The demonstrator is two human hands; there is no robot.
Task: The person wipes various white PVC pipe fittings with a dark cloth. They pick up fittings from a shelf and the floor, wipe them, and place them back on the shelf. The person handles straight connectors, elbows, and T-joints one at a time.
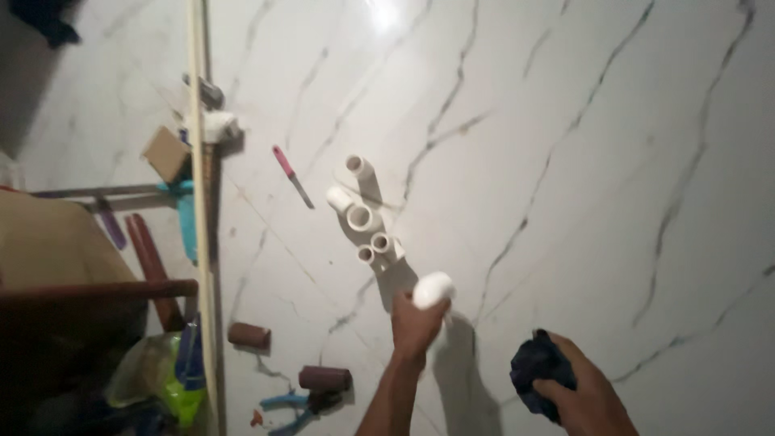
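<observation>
marble-patterned floor (565, 161) filled the head view. left hand (416, 323) was closed around a white pipe fitting (433, 289), holding it just below a cluster of white fittings (363, 214) standing on the floor. right hand (585, 396), to the right of that cluster and lower, gripped a dark blue cloth (539, 373). left of the cluster lay a red-handled blade (291, 175), a long pale pipe (198, 202), a small cardboard box (166, 153), two brown rolls (249, 334) and blue pliers (286, 408).
</observation>
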